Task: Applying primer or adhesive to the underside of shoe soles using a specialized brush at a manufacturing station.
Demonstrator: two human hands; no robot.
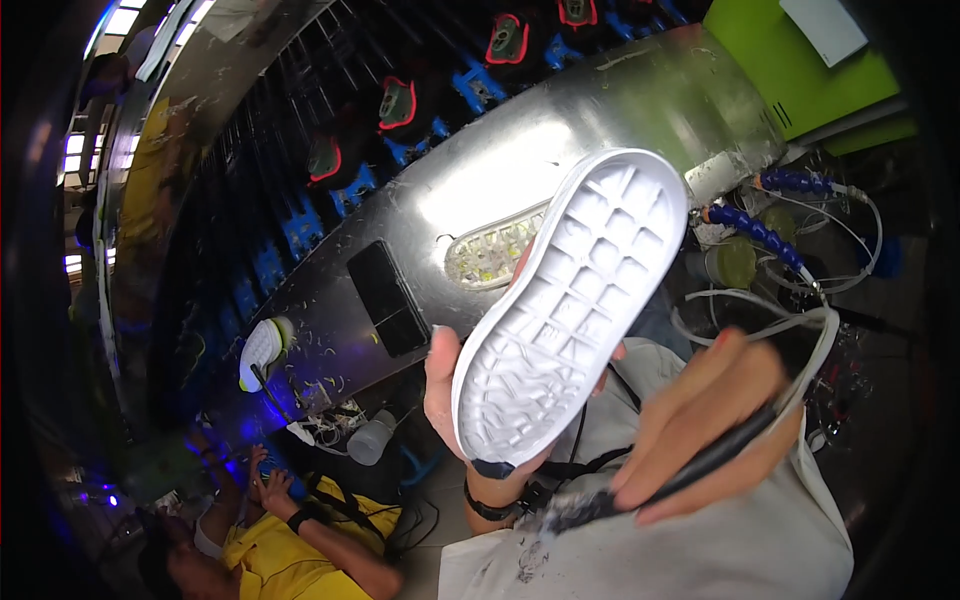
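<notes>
A white shoe sole point(590, 290) with a grid of hollows on its upper-facing side tilts in front of me, held up over the near edge of the metal bench. My left hand point(445, 385) is closed round it; the thumb shows at its left edge and other fingers lie partly hidden behind. To the lower right, my right hand point(710, 410) grips a black pen-like tool point(715, 455) with a pale cable at its upper end. The tool's dark tip is blurred by motion and sits apart from the sole, over my pale apron point(680, 550).
On the metal bench point(650, 100) lie a dark phone-like slab point(388, 297) and an oval lit panel point(490, 255) with scraps. Blue jointed hoses point(755, 232) stand at right. Beyond runs a rack with shoe parts point(397, 103). A person in yellow point(310, 540) works at lower left.
</notes>
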